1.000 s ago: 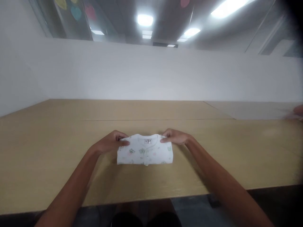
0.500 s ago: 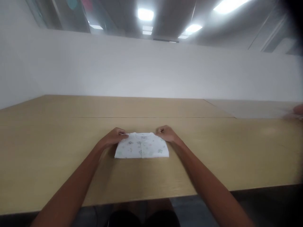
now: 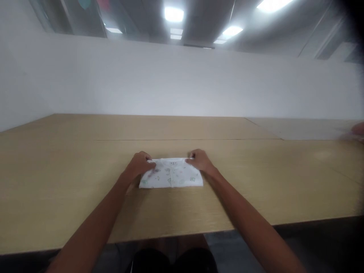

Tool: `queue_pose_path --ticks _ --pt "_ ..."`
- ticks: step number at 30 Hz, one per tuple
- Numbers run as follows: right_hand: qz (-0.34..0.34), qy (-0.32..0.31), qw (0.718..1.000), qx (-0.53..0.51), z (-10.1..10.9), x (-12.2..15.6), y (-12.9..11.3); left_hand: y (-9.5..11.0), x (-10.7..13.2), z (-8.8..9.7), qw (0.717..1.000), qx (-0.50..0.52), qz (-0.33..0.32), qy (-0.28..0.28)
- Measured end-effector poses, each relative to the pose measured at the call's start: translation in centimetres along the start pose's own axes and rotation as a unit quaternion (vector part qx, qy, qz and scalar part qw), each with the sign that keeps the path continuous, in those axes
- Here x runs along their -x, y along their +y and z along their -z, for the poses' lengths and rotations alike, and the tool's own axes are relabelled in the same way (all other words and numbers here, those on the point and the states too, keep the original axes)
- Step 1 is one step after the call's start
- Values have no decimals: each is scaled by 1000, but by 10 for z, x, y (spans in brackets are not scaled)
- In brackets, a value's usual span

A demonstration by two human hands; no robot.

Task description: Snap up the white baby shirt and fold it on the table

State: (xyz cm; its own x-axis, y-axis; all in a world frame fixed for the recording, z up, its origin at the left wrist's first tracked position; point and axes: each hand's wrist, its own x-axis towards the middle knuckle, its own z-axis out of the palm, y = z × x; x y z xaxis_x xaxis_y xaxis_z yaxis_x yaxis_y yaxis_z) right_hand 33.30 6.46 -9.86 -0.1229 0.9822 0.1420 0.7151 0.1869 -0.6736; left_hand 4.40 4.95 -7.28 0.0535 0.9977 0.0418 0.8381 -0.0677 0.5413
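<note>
A folded white baby shirt (image 3: 172,176) with small printed figures lies on the wooden table (image 3: 256,182), its neckline and label facing away from me. At its far left corner, my left hand (image 3: 141,163) is closed, thumb on top of the cloth and fingers curled at the far edge. My right hand (image 3: 200,160) pinches the far right corner in the same way. The fingertips of both hands are partly hidden behind the fabric. The shirt's near fold rests flat on the table.
A white wall (image 3: 182,79) stands behind the table. At the far right edge, part of another person's hand (image 3: 358,129) shows, blurred, near a pale surface (image 3: 298,129). The table's front edge runs just before my legs.
My right hand has moved slightly inward, its thumb now lying on the shirt's corner. The left hand stays at its corner with little shift.
</note>
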Motion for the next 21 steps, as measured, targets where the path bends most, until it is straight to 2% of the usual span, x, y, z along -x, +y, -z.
queue_pose_path --ticks 3,5,6,7,9,11,13,16,21 --pt "32 96 993 65 -3 13 -19 17 13 0 981 -169 -44 84" --pt "72 167 977 115 -11 27 -38 32 27 -6 959 -223 -108 141" --pt "88 179 971 130 -17 35 -47 38 34 -12 948 -235 -146 154" --pt "103 165 971 138 -25 42 -55 43 41 -19 939 -245 -184 154" --pt "113 93 979 142 -40 54 -65 48 53 -38 926 -266 -245 109" --pt "97 9 985 143 -53 60 -65 46 61 -57 920 -282 -264 62" --pt "77 -42 985 151 -61 61 -60 40 64 -70 923 -281 -261 45" --pt "78 -58 981 171 -61 58 -48 30 62 -74 934 -254 -245 54" --pt "82 -53 975 201 -48 59 -35 22 61 -65 948 -213 -230 49"
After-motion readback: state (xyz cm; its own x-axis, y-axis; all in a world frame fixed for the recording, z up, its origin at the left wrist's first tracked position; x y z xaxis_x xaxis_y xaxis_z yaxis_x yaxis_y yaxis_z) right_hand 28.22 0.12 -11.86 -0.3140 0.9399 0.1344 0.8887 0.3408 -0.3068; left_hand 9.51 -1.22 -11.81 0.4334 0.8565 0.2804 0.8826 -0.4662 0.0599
